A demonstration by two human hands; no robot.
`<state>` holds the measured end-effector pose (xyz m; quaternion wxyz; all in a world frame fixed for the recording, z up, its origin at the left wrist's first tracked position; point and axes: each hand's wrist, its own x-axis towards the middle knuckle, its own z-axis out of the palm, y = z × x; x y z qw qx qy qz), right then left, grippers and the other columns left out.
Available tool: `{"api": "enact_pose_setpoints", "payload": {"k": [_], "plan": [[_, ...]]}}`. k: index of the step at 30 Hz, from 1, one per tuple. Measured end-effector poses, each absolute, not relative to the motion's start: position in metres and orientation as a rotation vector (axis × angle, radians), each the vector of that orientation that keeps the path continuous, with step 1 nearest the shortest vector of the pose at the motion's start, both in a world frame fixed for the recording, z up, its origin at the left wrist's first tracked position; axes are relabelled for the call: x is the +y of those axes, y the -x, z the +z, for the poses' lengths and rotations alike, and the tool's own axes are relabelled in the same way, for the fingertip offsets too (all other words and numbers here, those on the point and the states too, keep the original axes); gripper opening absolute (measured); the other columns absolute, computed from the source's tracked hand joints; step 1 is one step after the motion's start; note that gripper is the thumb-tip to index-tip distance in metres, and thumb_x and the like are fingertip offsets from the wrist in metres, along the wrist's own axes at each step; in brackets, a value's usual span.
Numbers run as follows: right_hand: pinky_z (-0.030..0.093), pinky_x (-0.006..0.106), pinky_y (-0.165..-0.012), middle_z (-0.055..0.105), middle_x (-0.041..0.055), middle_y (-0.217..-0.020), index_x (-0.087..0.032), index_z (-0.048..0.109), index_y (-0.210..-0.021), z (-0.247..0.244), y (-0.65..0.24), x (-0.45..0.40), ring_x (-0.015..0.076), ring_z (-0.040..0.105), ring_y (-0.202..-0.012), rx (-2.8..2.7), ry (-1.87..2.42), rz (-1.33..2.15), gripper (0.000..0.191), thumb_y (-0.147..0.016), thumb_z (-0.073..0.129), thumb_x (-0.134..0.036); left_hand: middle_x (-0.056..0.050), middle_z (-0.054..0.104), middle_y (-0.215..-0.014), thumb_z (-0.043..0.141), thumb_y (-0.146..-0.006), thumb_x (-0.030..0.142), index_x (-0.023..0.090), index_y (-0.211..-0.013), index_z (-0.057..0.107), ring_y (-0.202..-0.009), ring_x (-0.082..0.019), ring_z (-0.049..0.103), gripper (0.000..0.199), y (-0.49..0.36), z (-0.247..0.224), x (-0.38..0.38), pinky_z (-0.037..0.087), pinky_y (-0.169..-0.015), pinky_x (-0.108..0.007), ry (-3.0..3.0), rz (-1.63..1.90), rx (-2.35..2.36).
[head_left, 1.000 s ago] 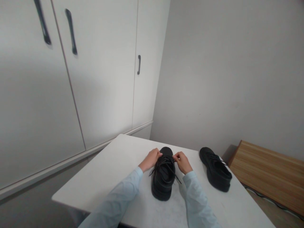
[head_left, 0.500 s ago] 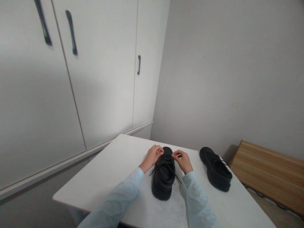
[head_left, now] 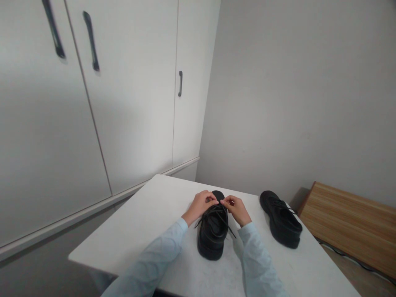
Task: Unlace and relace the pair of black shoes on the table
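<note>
A black lace-up shoe (head_left: 211, 241) stands on the white table (head_left: 136, 222), its toe pointing away from me. Over its upper lacing, my left hand (head_left: 204, 205) pinches from the left side. From the right, my right hand (head_left: 235, 209) is closed in a pinch close to the left fingertips. What lies between the fingers of either hand is too small to make out. Loose lace ends hang down on both sides of the shoe. A second black shoe (head_left: 283, 225) rests farther right, near the table's edge, with no hand on it.
White cabinets (head_left: 133, 103) with dark handles line the left side. Behind the table rises a grey wall (head_left: 293, 95). A wooden surface (head_left: 349, 225) stands to the right of the table, with a cable (head_left: 349, 260) running along its lower edge.
Both hands have moved inward over the front of the shoe, so their fingertips are now closer together. The two shoes have stayed in place.
</note>
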<state>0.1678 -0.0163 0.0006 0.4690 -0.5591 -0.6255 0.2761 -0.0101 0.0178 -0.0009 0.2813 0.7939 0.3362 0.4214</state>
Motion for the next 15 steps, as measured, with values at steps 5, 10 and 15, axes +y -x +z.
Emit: {"api": "enact_pose_setpoints", "payload": {"k": [5,10,15], "plan": [[0.036,0.023,-0.045,0.050,-0.0022,-0.049,-0.016,0.055,-0.059,0.0002,-0.1657,-0.0159,0.0116,0.045,-0.048,-1.532,1.368,0.670,0.041,-0.062,0.064,-0.056,0.000,0.058,-0.071,0.056,-0.079,0.027,0.016,-0.073,0.062,-0.067,-0.013,0.051,0.014,0.0050,-0.0042,0.0174,0.038,-0.063,-0.023,-2.118,1.134,0.894],[0.032,0.022,-0.042,0.048,-0.0027,-0.046,-0.017,0.053,-0.056,-0.0001,-0.1645,-0.0171,0.0105,0.041,-0.044,-1.499,1.373,0.609,0.040,-0.065,0.061,-0.056,0.000,0.058,-0.073,0.052,-0.081,0.027,0.016,-0.073,0.058,-0.070,-0.014,0.052,0.014,0.0042,-0.0029,0.0149,0.039,-0.066,-0.024,-2.118,1.118,0.915],[0.029,0.021,-0.038,0.048,-0.0029,-0.043,-0.017,0.054,-0.056,0.0033,-0.1637,-0.0200,0.0087,0.036,-0.039,-1.411,1.380,0.661,0.042,-0.064,0.060,-0.057,-0.001,0.060,-0.073,0.049,-0.082,0.030,0.017,-0.076,0.055,-0.072,-0.015,0.054,0.016,0.0046,-0.0006,0.0116,0.040,-0.068,-0.025,-2.029,1.077,0.984]]}}
